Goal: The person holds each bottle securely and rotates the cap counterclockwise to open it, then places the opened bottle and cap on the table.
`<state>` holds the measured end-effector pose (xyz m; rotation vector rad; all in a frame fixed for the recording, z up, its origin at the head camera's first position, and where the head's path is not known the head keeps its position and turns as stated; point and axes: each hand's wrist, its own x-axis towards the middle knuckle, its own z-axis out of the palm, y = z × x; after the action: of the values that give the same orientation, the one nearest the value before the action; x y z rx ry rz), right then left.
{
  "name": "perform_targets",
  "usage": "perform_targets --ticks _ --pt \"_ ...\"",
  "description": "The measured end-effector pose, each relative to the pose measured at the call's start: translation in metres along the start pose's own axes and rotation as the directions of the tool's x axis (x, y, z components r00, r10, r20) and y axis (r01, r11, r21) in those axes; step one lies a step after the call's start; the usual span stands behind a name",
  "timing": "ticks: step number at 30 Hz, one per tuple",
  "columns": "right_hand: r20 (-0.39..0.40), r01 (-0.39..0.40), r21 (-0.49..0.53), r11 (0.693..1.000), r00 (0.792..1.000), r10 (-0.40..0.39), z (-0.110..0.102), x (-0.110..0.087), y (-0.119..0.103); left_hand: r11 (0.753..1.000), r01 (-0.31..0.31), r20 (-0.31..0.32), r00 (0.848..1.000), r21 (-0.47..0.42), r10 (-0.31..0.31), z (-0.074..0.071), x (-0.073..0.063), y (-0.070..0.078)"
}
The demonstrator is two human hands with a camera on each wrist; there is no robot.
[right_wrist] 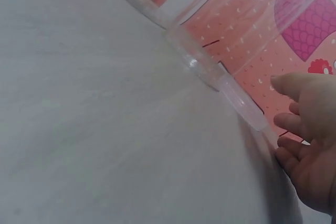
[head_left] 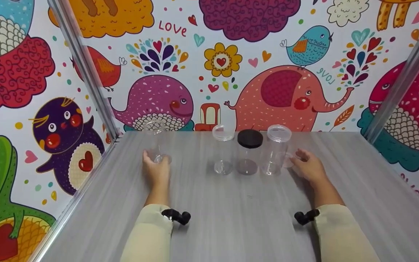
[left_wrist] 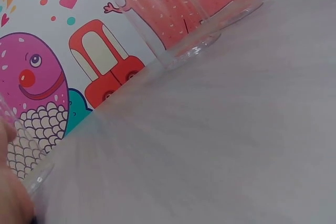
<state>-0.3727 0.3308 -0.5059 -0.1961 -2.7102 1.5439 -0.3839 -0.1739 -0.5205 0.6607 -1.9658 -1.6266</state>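
Observation:
At the left of the table my left hand (head_left: 156,171) holds a tall clear plastic jar (head_left: 155,140) low down, thumb on its near side, fingers at its left. The left wrist view catches only part of this hand (left_wrist: 16,198) and the jar's bottom edge (left_wrist: 39,179). My right hand (head_left: 309,165) is beside a small clear lid (head_left: 287,160) at the right end of a row of jars. The right wrist view shows the lid (right_wrist: 241,103) a little apart from the loosely bent fingers of the right hand (right_wrist: 310,140).
Upright in a row stand a clear jar with a clear top (head_left: 223,149), a jar with a black lid (head_left: 250,139), and another clear-topped jar (head_left: 276,151). A patterned wall (head_left: 220,83) closes the back of the grey table (head_left: 231,218); metal posts (head_left: 86,69) stand at its corners.

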Motion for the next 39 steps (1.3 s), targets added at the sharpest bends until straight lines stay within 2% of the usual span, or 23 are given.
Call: perform_targets --ticks 3,7,9,12,17,20,23,26,28,29,31,34,36,39 --pt "-0.05 0.005 0.089 0.996 0.999 0.0 -0.002 -0.003 -0.006 0.994 -0.065 -0.069 0.996 -0.091 0.059 0.002 -0.004 0.008" --pt "-0.075 -0.022 0.235 0.972 0.996 0.041 -0.003 -0.007 -0.02 0.955 -0.174 -0.094 0.983 -0.24 0.156 0.007 -0.01 0.017" --pt "-0.064 -0.046 0.285 0.957 0.996 0.067 -0.004 -0.008 -0.028 0.945 -0.206 -0.109 0.977 -0.253 0.184 0.008 -0.013 0.021" --pt "-0.06 -0.066 0.307 0.95 0.994 0.088 -0.007 -0.011 -0.04 0.933 -0.252 -0.128 0.966 -0.255 0.226 0.01 -0.019 0.026" --pt "-0.095 -0.036 0.285 0.958 0.993 0.066 -0.008 -0.014 -0.052 0.902 -0.346 -0.141 0.937 -0.258 0.319 0.015 -0.028 0.031" --pt "-0.116 -0.004 0.284 0.959 0.992 0.038 -0.007 -0.016 -0.054 0.876 -0.392 -0.11 0.92 -0.281 0.377 0.021 -0.034 0.033" --pt "-0.12 0.016 0.302 0.953 0.993 0.022 -0.008 -0.017 -0.056 0.862 -0.391 -0.028 0.914 -0.322 0.404 0.029 -0.04 0.034" --pt "-0.118 0.017 0.332 0.943 0.993 0.024 -0.009 -0.018 -0.06 0.871 -0.301 0.145 0.913 -0.388 0.38 0.037 -0.046 0.035" --pt "-0.12 0.016 0.344 0.939 0.992 0.028 -0.009 -0.02 -0.062 0.889 -0.21 0.284 0.896 -0.408 0.342 0.044 -0.049 0.035" --pt "-0.125 0.017 0.347 0.938 0.992 0.028 -0.009 -0.02 -0.063 0.902 -0.157 0.355 0.882 -0.401 0.312 0.047 -0.051 0.035" --pt "-0.138 0.032 0.356 0.934 0.99 0.019 -0.008 -0.021 -0.065 0.928 -0.065 0.477 0.844 -0.366 0.247 0.052 -0.053 0.034" --pt "-0.158 0.063 0.36 0.931 0.987 -0.006 -0.007 -0.022 -0.068 0.961 0.033 0.596 0.79 -0.276 0.144 0.058 -0.057 0.031" --pt "-0.166 0.078 0.366 0.927 0.986 -0.018 -0.006 -0.023 -0.07 0.972 0.053 0.643 0.758 -0.229 0.11 0.062 -0.058 0.027" --pt "-0.164 0.076 0.373 0.925 0.986 -0.015 -0.007 -0.024 -0.072 0.983 0.048 0.704 0.704 -0.176 0.092 0.067 -0.061 0.023"
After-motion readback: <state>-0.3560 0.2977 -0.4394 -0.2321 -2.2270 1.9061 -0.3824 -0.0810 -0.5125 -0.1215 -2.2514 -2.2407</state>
